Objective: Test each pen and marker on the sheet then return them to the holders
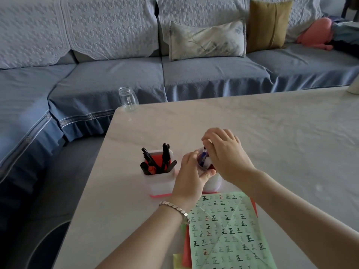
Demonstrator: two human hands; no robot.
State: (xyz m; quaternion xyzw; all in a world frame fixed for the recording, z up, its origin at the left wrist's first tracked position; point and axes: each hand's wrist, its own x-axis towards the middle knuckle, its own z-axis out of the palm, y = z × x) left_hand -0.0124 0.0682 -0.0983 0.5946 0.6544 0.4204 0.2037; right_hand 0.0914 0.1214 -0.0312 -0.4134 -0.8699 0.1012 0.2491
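A white and pink square holder (161,182) stands on the table with several black markers and a red one (155,162) upright in it. To its right is a second, rounder holder (211,184), mostly hidden by my hands. My left hand (191,176) grips that holder's side, thumb across its front. My right hand (225,154) reaches over its mouth, fingers curled down around pens (204,157) inside; a blue one shows between the hands. A green sheet (227,232) covered in written test characters lies in front, on red and yellow sheets.
An empty glass jar (128,99) stands at the table's far left corner. The pale table (272,133) extends right and back. A blue sofa (116,74) with cushions runs behind and along the left. A white object (354,86) sits at the right edge.
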